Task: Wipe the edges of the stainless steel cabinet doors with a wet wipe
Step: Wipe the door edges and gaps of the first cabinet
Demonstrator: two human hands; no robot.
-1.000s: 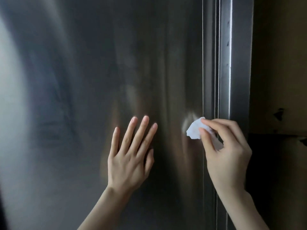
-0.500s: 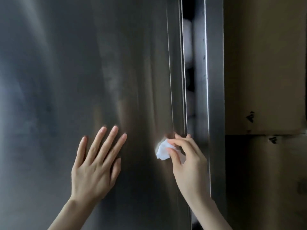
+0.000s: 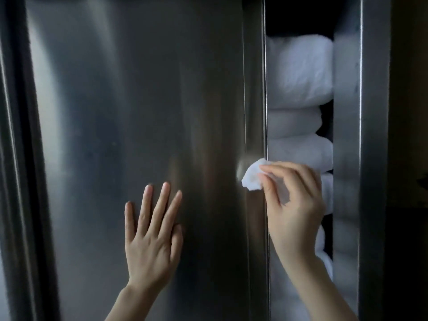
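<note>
The left hand [image 3: 151,237] lies flat on the stainless steel cabinet door [image 3: 120,126], fingers straight and slightly spread, gripping nothing. To its right, the right hand [image 3: 295,205] pinches a crumpled wet wipe [image 3: 252,176] between thumb and fingers — the wipe sits against the door's right edge [image 3: 265,100], about halfway up. Past that edge a gap shows stacked white folded linens [image 3: 298,72] inside the cabinet, bounded on the right by a steel frame [image 3: 372,135].
</note>
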